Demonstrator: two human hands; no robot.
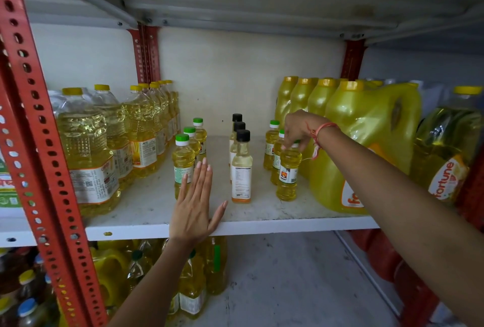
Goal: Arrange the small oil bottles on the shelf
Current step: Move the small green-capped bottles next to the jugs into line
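Note:
Three rows of small oil bottles stand on the white shelf (pixel 146 203). On the left are three green-capped yellow bottles (pixel 183 159). In the middle stand three black-capped pale bottles (pixel 241 169). On the right is a row of three green-capped bottles, and my right hand (pixel 298 130) grips the cap of the front bottle (pixel 288 174) from above. My left hand (pixel 195 203) is flat with its fingers spread, in front of the front left bottle and over the shelf edge, holding nothing.
Large clear oil bottles (pixel 89 148) line the shelf's left side and big yellow jugs (pixel 366 143) fill the right. A red perforated upright (pixel 39 130) stands at the near left. More oil bottles (pixel 193 284) sit on the shelf below.

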